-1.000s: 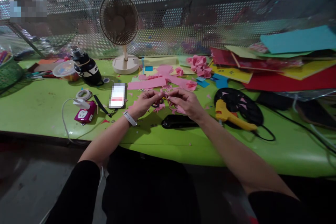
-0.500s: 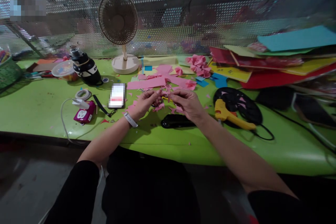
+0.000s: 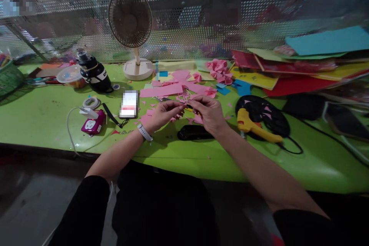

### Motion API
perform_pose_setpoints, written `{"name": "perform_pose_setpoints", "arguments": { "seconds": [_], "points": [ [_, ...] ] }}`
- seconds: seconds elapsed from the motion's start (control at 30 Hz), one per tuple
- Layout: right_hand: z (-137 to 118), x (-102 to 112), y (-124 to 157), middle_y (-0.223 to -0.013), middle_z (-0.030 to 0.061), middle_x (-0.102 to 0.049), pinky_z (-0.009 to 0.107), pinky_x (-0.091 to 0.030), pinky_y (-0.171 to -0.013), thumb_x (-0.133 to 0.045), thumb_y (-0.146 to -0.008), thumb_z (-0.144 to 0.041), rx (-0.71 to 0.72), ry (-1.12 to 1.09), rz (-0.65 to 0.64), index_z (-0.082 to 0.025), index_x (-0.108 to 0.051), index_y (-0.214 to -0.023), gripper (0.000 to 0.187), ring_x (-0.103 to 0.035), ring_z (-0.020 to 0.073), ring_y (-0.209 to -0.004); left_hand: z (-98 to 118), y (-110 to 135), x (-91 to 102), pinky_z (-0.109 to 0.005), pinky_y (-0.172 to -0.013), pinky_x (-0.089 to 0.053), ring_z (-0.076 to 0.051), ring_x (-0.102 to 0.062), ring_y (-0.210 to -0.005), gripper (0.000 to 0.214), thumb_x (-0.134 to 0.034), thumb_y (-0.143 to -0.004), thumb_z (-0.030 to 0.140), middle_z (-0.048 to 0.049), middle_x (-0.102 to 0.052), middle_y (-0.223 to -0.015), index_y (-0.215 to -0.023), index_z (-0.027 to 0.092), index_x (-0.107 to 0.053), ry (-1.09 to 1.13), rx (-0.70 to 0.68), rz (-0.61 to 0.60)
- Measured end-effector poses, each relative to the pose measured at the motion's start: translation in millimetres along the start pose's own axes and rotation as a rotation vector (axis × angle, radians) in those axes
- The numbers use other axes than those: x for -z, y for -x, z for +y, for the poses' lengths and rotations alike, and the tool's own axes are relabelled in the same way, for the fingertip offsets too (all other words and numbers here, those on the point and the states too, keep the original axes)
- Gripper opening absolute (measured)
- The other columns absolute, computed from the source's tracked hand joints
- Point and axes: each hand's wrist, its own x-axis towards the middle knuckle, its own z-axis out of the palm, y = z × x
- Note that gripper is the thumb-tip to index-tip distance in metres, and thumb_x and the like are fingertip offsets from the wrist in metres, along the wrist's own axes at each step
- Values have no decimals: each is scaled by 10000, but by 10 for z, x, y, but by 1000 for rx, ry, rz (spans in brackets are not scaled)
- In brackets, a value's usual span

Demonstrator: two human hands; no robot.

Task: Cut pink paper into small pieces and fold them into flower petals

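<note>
My left hand (image 3: pixel 164 114), with a pale band on its wrist, is closed in a pinch above the paper scraps. My right hand (image 3: pixel 209 110) pinches too, its fingertips close to those of the left. Between them is what looks like a small piece of pink paper (image 3: pixel 186 103), mostly hidden by the fingers. Beneath lie pink scraps (image 3: pixel 150 113) and a yellow tool (image 3: pixel 188 109), partly covered. Pink strips (image 3: pixel 163 90) stretch out just beyond the hands. A black elongated object (image 3: pixel 194 132) rests below my right hand.
Folded pink paper pieces (image 3: pixel 219 71) are heaped at the back. On the right, a yellow glue gun (image 3: pixel 253 128) lies on a black tray (image 3: pixel 276 119) beside stacked coloured sheets (image 3: pixel 325 42). A phone (image 3: pixel 129 104), bottle (image 3: pixel 93 73), fan (image 3: pixel 137 69) and purple power adapter (image 3: pixel 92 123) stand left.
My hands have shifted slightly; the left fingers now curl more and sit a little lower, and the right hand has turned a little. The pink piece between them shows less.
</note>
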Motion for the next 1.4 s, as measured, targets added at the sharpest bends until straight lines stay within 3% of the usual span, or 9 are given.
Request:
{"name": "perform_pose_setpoints", "arguments": {
  "seconds": [0.17,0.27,0.4,0.53,0.73,0.97,1.4],
  "points": [
    [-21,-2,3,-603,-28,-618,242,-408,-475,-836,-662,-385,-6,62,18,-216,-724,-715,209,-471,87,-501,-39,-35,6,-232,-636,-485,-89,-629,-675,408,-796,-747,474,-45,-707,-806,-952,131,-715,102,7,21],
    [-36,49,-17,-733,14,-702,269,-475,-513,-789,-737,-420,-7,162,-16,-214,-751,-861,243,-566,119,-551,-46,-78,47,-234,-649,-492,-92,-630,-686,390,-816,-724,457,-35,-704,-804,-928,140,-716,174,-33,107],
    [-67,126,-45,-896,81,-752,279,-468,-468,-683,-850,-517,55,308,-103,-204,-716,-1047,372,-680,176,-627,-26,-119,129,-239,-673,-497,-102,-641,-737,290,-797,-766,388,-24,-695,-815,-921,157,-716,231,-40,251],
    [-83,129,-9,-967,65,-754,301,-540,-553,-619,-910,-539,151,330,-140,-248,-583,-1239,441,-685,158,-608,-45,-132,145,-253,-682,-493,-108,-641,-748,243,-778,-791,353,-35,-693,-822,-913,152,-717,231,-4,250],
    [-37,84,83,-754,20,-701,269,-515,-518,-585,-921,-570,182,444,-268,-227,-599,-955,345,-659,153,-574,-93,-113,39,-239,-661,-473,-91,-619,-711,365,-815,-732,433,-40,-711,-871,-952,154,-730,191,-55,151],
    [-39,119,46,-626,-22,-605,259,-418,-427,-568,-925,-585,180,484,-280,-235,-614,-934,353,-530,113,-412,-84,-86,21,-234,-677,-478,-97,-637,-753,389,-831,-715,431,-52,-737,-937,-1007,183,-758,196,-74,87],
    [-65,125,22,-641,-18,-628,259,-442,-409,-591,-907,-593,114,435,-387,-219,-606,-938,376,-545,111,-410,-70,-72,30,-236,-628,-493,-86,-631,-675,340,-872,-645,418,-45,-755,-844,-897,202,-797,204,-38,119]
  ]
}}
